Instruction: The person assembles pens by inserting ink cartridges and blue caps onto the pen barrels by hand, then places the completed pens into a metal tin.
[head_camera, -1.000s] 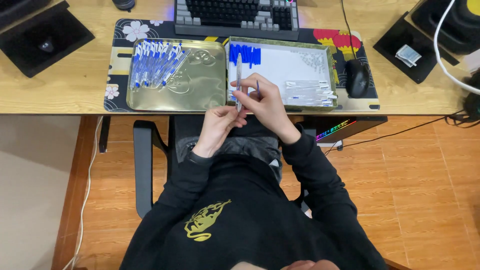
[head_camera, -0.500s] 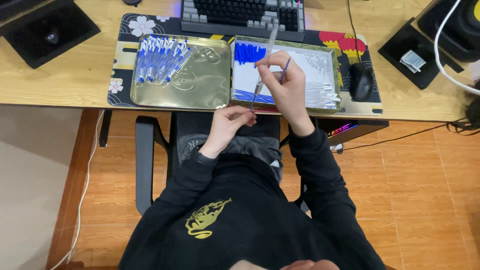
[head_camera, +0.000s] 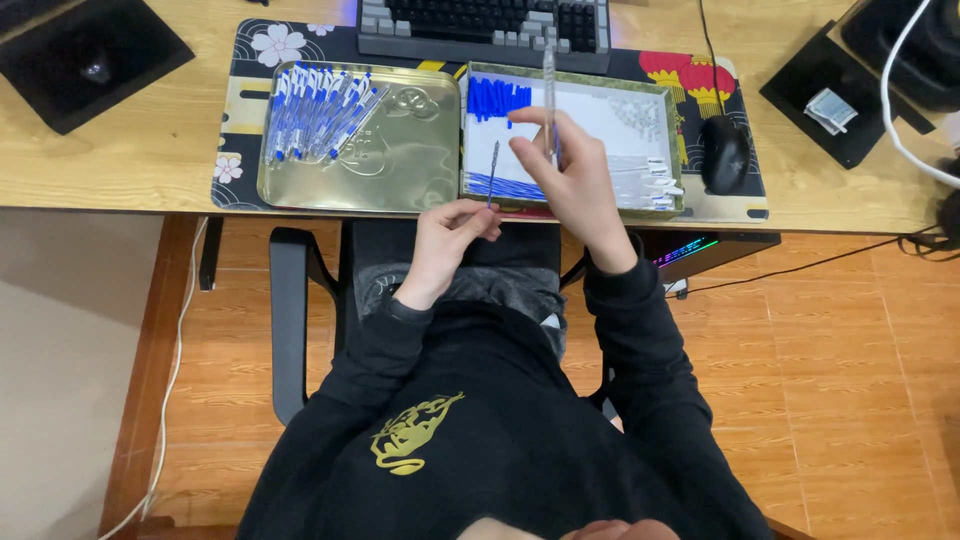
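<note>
My right hand (head_camera: 570, 170) holds a clear pen barrel (head_camera: 548, 85) upright over the right tin tray (head_camera: 672, 150). That tray holds blue caps (head_camera: 498, 98), blue refills (head_camera: 505, 187) and other clear pen parts. At the desk's front edge, my left hand (head_camera: 452, 225) pinches a thin blue refill (head_camera: 493, 170) that points up at the tray. The two hands are apart. A gold tin tray (head_camera: 400, 165) on the left holds several assembled blue pens (head_camera: 315, 110).
Both trays lie on a patterned desk mat (head_camera: 245, 120) on a wooden desk (head_camera: 120, 150). A keyboard (head_camera: 485, 25) sits behind them, a black mouse (head_camera: 722, 152) to the right, and black pads at both far corners. A chair is under me.
My hands were together at the tray's front edge, then parted. My right hand lifted the clear barrel up over the right tray; my left hand now holds a refill below it.
</note>
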